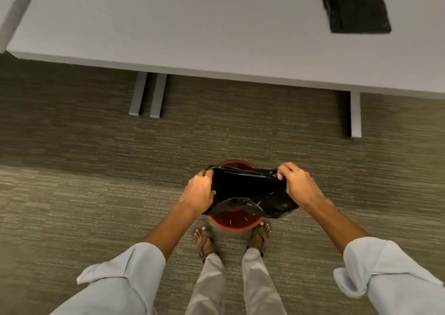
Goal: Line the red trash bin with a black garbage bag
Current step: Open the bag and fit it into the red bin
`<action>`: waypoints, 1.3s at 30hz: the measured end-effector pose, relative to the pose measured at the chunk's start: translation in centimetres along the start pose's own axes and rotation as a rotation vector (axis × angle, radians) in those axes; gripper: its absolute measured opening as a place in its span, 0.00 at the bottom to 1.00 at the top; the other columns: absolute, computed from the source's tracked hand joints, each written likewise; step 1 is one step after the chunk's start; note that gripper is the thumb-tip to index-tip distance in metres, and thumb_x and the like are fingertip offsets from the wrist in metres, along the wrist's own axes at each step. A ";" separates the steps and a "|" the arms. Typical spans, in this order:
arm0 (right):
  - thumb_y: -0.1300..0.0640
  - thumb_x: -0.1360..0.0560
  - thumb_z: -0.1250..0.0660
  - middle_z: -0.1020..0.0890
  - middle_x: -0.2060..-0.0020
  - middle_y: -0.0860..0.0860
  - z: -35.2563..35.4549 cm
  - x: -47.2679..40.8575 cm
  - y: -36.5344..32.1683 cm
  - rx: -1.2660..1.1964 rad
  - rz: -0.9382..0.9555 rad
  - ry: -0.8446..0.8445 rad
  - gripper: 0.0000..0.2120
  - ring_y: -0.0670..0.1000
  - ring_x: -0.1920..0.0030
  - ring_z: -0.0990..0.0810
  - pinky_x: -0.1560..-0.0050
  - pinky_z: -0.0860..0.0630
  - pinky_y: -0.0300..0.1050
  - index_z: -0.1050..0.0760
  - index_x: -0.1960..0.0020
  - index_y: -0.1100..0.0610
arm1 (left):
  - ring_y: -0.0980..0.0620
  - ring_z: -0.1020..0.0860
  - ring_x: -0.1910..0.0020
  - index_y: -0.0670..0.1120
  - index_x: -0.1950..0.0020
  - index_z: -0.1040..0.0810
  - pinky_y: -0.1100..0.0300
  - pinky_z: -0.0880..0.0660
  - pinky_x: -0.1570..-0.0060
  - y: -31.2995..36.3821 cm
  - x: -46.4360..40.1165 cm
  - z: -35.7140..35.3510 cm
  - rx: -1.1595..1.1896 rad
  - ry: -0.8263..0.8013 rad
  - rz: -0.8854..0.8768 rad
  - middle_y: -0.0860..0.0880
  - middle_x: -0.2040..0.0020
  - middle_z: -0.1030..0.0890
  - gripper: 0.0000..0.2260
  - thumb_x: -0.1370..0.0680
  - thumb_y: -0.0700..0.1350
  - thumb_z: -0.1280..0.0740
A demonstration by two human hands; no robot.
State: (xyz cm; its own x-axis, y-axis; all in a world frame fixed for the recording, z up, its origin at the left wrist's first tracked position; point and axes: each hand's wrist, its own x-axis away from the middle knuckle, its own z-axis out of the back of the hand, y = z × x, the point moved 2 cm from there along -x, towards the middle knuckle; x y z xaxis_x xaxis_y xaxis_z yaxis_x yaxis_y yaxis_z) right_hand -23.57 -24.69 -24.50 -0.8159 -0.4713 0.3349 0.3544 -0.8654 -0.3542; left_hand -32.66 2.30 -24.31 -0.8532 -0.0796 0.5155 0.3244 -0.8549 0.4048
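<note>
A black garbage bag (245, 189) is stretched between my two hands, straight above the red trash bin (234, 223) on the carpet. My left hand (201, 192) grips the bag's left edge and my right hand (297, 182) grips its right edge. The bag's mouth is pulled partly apart, and loose plastic hangs down toward the bin. Most of the bin is hidden under the bag; only its far rim and near rim show.
A grey table (192, 25) stands ahead, its legs (356, 114) reaching down to the carpet. A folded stack of black bags (356, 8) lies on the table at the far right. My sandalled feet (203, 240) stand right behind the bin.
</note>
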 end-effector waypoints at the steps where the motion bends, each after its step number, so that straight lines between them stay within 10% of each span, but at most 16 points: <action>1: 0.73 0.28 0.41 0.22 0.50 0.53 -0.6 -0.5 0.5 0.014 -0.008 -0.002 0.14 0.62 0.59 0.20 0.61 0.23 0.55 0.30 0.52 0.56 | 0.37 0.22 0.41 0.43 0.27 0.37 0.45 0.22 0.44 -0.4 -0.6 -0.7 -0.017 -0.024 0.032 0.39 0.39 0.23 0.30 0.26 0.40 0.28; 6: 0.70 0.26 0.42 0.23 0.56 0.51 -3.6 -2.5 2.5 0.040 0.022 -0.039 0.12 0.60 0.62 0.22 0.65 0.24 0.53 0.34 0.53 0.53 | 0.38 0.20 0.50 0.53 0.24 0.49 0.47 0.21 0.55 -2.4 -4.1 -3.6 -0.040 -0.077 0.120 0.41 0.52 0.24 0.44 0.31 0.34 0.28; 11: 0.72 0.28 0.40 0.21 0.52 0.51 -7.1 -4.4 4.5 -0.049 0.024 -0.096 0.16 0.57 0.55 0.20 0.59 0.25 0.49 0.29 0.65 0.53 | 0.35 0.22 0.45 0.58 0.25 0.54 0.45 0.22 0.48 -5.3 -7.5 -6.2 -0.094 -0.131 0.150 0.39 0.40 0.27 0.48 0.32 0.35 0.26; 16: 0.67 0.22 0.43 0.20 0.40 0.54 -10.4 -6.5 5.6 0.020 -0.019 -0.164 0.17 0.58 0.42 0.20 0.42 0.22 0.57 0.21 0.38 0.60 | 0.35 0.22 0.45 0.61 0.28 0.59 0.44 0.22 0.47 -7.6 -10.4 -8.3 -0.114 -0.194 0.137 0.39 0.41 0.27 0.50 0.32 0.34 0.28; 22: 0.44 0.22 0.37 0.31 0.33 0.54 -13.7 -9.2 6.6 0.263 -0.054 -0.303 0.28 0.62 0.48 0.18 0.53 0.20 0.57 0.37 0.24 0.49 | 0.37 0.22 0.46 0.58 0.25 0.64 0.46 0.22 0.47 -9.3 -14.0 -10.4 -0.167 -0.253 0.126 0.38 0.43 0.27 0.52 0.32 0.35 0.28; 31: 0.65 0.24 0.36 0.34 0.34 0.56 -16.8 -15.0 9.4 0.405 -0.137 -0.400 0.37 0.54 0.58 0.21 0.61 0.19 0.48 0.43 0.24 0.35 | 0.41 0.21 0.48 0.55 0.21 0.63 0.50 0.22 0.50 -11.3 -21.7 -12.5 -0.272 -0.321 0.138 0.40 0.46 0.22 0.45 0.25 0.35 0.35; 39: 0.61 0.24 0.34 0.35 0.32 0.57 -20.5 -15.8 12.2 0.384 -0.251 -0.549 0.34 0.57 0.48 0.21 0.56 0.20 0.49 0.41 0.25 0.36 | 0.40 0.23 0.39 0.45 0.21 0.52 0.51 0.24 0.43 -13.4 -24.5 -16.1 -0.526 -0.597 0.115 0.39 0.36 0.23 0.36 0.24 0.35 0.37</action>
State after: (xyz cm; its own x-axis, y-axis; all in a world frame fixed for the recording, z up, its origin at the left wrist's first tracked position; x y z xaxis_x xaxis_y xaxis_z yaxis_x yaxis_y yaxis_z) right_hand -15.68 -24.31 -51.98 -0.5821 -0.1806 0.7928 0.4045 -0.9101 0.0896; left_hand -22.73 7.50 -54.52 -0.4149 -0.0218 0.9096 0.0352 -0.9993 -0.0079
